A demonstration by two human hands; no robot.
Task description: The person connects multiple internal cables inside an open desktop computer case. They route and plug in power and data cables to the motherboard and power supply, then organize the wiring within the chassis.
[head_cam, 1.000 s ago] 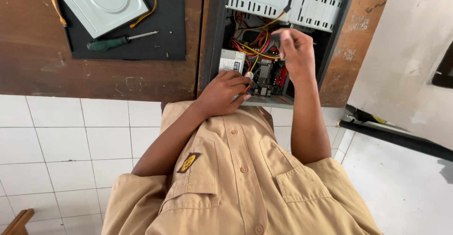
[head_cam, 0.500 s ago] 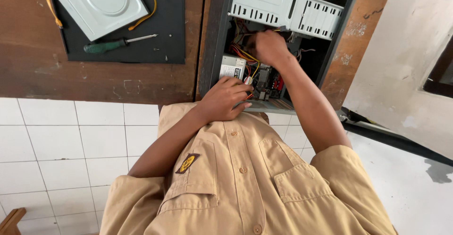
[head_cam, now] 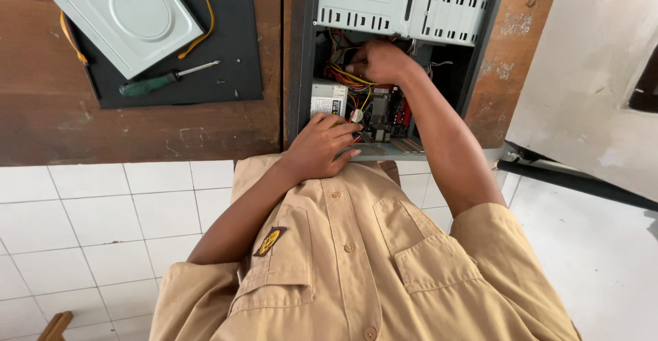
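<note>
Closed around a bundle of yellow and red wires [head_cam: 346, 77] deep inside the open computer case [head_cam: 301, 53]: so sits the right hand [head_cam: 380, 61], fingers curled together on the cables, though exactly which strand is pinched cannot be told. Resting at the case's near edge, the left hand [head_cam: 322, 145], fingers loosely bent against the frame by the power supply label [head_cam: 327, 99], clamped on nothing that shows. Largest first: brown wooden worktop [head_cam: 137, 132] carrying everything; upon it, at the right, the case lying on its side with its open face up, long axis running away from the body, perforated grey drive cage [head_cam: 404, 2] at the far end. To the left, well apart from both hands, a black mat [head_cam: 240, 67] bearing a grey optical drive [head_cam: 127, 19], set askew, with a yellow flat cable [head_cam: 205, 19] looping round it. Just beside the drive, a green-handled screwdriver [head_cam: 164, 79], long axis slanting, tip pointing up and right towards the case. Smallest: the motherboard [head_cam: 387, 111] with red slots between the two hands. Best handled, probably, by bracing the case with the left hand, pulling on connector bodies and not on the wires, and keeping loose strands off the board.
</note>
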